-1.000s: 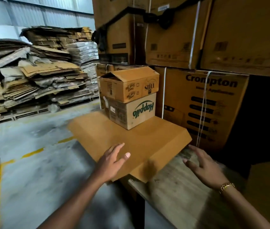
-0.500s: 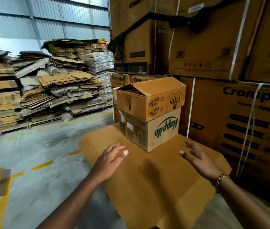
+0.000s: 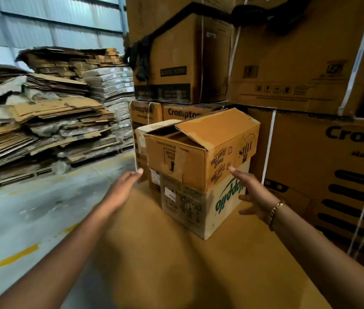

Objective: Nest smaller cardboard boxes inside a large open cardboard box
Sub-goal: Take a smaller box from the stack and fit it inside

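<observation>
Dead ahead on the flat brown cardboard surface point(image 3: 232, 264): tea carton point(image 3: 201, 152), top flaps ajar, stacked on the Happilo carton point(image 3: 201, 206). Near corner turned toward the camera, one face toward each hand. Left hand point(image 3: 125, 186) off the left side, fingers straight, holding nothing. Right hand point(image 3: 251, 190) splayed, empty, index tip at, perhaps touching, the tea carton's right face. Nearer: the right. Likely next: a squeeze from both sides.

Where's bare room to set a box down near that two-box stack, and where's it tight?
Free: the flat cardboard top on the camera side of the stack, and the concrete floor off to the left. Crowded: behind and right of the stack, where the Crompton cartons stand close.
</observation>
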`<state>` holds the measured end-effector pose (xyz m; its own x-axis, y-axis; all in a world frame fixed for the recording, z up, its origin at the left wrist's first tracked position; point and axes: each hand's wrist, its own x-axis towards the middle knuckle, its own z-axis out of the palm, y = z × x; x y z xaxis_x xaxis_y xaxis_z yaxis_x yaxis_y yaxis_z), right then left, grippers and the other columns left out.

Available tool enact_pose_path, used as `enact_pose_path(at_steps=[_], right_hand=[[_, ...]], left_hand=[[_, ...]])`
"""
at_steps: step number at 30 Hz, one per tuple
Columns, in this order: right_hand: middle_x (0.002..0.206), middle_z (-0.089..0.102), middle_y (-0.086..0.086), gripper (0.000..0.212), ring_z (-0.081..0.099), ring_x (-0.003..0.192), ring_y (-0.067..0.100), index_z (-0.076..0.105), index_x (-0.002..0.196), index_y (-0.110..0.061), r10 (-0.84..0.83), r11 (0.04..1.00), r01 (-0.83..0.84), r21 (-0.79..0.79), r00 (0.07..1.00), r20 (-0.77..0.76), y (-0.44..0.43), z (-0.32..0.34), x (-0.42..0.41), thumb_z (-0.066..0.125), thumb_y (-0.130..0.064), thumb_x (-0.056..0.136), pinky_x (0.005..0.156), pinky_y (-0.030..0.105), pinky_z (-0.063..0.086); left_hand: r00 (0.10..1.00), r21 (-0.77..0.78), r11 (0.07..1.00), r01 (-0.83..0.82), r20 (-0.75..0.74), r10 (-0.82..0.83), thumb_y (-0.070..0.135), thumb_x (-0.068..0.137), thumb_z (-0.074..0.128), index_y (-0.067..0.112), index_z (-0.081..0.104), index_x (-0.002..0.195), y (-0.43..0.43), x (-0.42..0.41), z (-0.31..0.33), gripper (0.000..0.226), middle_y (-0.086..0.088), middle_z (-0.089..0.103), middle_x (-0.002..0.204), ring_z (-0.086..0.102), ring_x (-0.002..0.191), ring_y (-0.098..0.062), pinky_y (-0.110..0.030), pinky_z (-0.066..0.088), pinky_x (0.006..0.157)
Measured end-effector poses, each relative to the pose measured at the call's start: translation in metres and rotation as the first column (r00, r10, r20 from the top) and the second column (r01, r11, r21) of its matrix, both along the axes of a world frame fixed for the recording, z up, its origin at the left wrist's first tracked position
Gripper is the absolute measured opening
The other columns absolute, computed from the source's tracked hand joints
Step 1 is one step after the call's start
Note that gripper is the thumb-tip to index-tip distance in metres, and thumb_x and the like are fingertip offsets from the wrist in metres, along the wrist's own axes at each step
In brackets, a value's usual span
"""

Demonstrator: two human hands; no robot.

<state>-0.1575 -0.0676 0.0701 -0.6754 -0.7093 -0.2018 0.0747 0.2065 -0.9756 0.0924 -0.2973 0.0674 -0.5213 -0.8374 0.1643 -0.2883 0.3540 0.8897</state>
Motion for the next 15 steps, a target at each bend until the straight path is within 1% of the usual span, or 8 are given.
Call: enact_pose_path(at_steps=[2, 3, 5, 7, 9, 10, 12, 15], right_hand=[[0.163, 0.021, 0.008, 0.112, 0.025, 0.144, 0.043, 0.022, 0.152, -0.034, -0.045, 0.999, 0.045, -0.005, 0.999, 0.013, -0.029, 0.013, -0.005, 0.07, -0.077, 0.061, 0.099, 0.072, 0.034], [0.164, 0.017, 0.008, 0.112, 0.022, 0.145, 0.044, 0.02, 0.153, -0.035, -0.071, 0.997, 0.072, -0.011, 0.997, 0.03, -0.043, 0.019, -0.008, 0.07, -0.076, 0.061, 0.1, 0.073, 0.032], [0.166, 0.011, 0.008, 0.107, 0.016, 0.147, 0.046, 0.019, 0.155, -0.036, -0.12, 0.992, 0.122, -0.027, 0.99, 0.078, -0.07, 0.03, -0.014, 0.067, -0.074, 0.067, 0.103, 0.076, 0.027], [0.166, 0.01, 0.011, 0.107, 0.014, 0.147, 0.048, 0.019, 0.155, -0.038, -0.165, 0.985, 0.169, -0.023, 0.978, 0.124, -0.095, 0.037, -0.018, 0.068, -0.075, 0.067, 0.105, 0.078, 0.022], [0.165, 0.014, 0.013, 0.119, 0.015, 0.146, 0.049, 0.019, 0.155, -0.038, -0.208, 0.977, 0.212, -0.004, 0.963, 0.171, -0.119, 0.042, -0.02, 0.072, -0.08, 0.056, 0.105, 0.079, 0.019], [0.164, 0.015, 0.014, 0.123, 0.016, 0.146, 0.049, 0.018, 0.155, -0.037, -0.233, 0.971, 0.237, 0.004, 0.952, 0.196, -0.128, 0.043, -0.021, 0.073, -0.081, 0.054, 0.105, 0.079, 0.019], [0.162, 0.02, 0.015, 0.118, 0.019, 0.145, 0.049, 0.017, 0.156, -0.03, -0.275, 0.96, 0.278, 0.02, 0.932, 0.236, -0.141, 0.045, -0.021, 0.071, -0.078, 0.062, 0.106, 0.078, 0.02], [0.151, 0.038, 0.018, 0.111, 0.033, 0.138, 0.047, 0.029, 0.15, -0.019, -0.318, 0.948, 0.31, 0.073, 0.912, 0.259, -0.158, 0.044, -0.023, 0.071, -0.076, 0.064, 0.107, 0.074, 0.023]], left_hand=[[0.998, 0.071, 0.997, 0.029, -0.059, -0.025, 0.05, 0.102, 0.043, 0.018, 0.054, 0.138, -0.04, -0.024, 0.017, 0.049, -0.002, 0.054, 0.139, 0.049, 0.126, -0.021, -0.037, 0.035, 0.098], [0.997, 0.108, 0.994, 0.033, -0.078, -0.024, 0.048, 0.103, 0.041, 0.017, 0.053, 0.14, -0.057, -0.036, 0.026, 0.049, -0.002, 0.054, 0.137, 0.049, 0.127, -0.021, -0.037, 0.034, 0.098], [0.996, 0.169, 0.985, 0.044, -0.08, -0.031, 0.053, 0.103, 0.038, 0.021, 0.051, 0.141, -0.098, -0.059, 0.043, 0.052, -0.003, 0.054, 0.139, 0.047, 0.13, -0.023, -0.042, 0.033, 0.102], [0.996, 0.225, 0.971, 0.078, -0.069, -0.064, 0.062, 0.099, 0.037, 0.023, 0.051, 0.14, -0.138, -0.079, 0.054, 0.059, -0.002, 0.053, 0.139, 0.046, 0.13, -0.024, -0.045, 0.031, 0.1], [0.996, 0.275, 0.957, 0.087, -0.048, -0.077, 0.075, 0.09, 0.041, 0.021, 0.048, 0.145, -0.178, -0.101, 0.061, 0.077, -0.007, 0.051, 0.145, 0.046, 0.133, -0.029, -0.047, 0.032, 0.099], [0.996, 0.303, 0.949, 0.091, -0.039, -0.083, 0.079, 0.085, 0.043, 0.021, 0.046, 0.146, -0.195, -0.11, 0.062, 0.084, -0.01, 0.05, 0.146, 0.046, 0.134, -0.031, -0.049, 0.033, 0.101], [0.993, 0.349, 0.93, 0.115, -0.037, -0.109, 0.085, 0.078, 0.048, 0.022, 0.044, 0.147, -0.221, -0.13, 0.06, 0.094, -0.012, 0.05, 0.146, 0.047, 0.133, -0.033, -0.052, 0.036, 0.107], [0.973, 0.441, 0.869, 0.224, -0.046, -0.227, 0.088, 0.059, 0.062, 0.024, 0.039, 0.15, -0.246, -0.153, 0.056, 0.114, -0.012, 0.049, 0.146, 0.047, 0.132, -0.036, -0.055, 0.036, 0.108]])
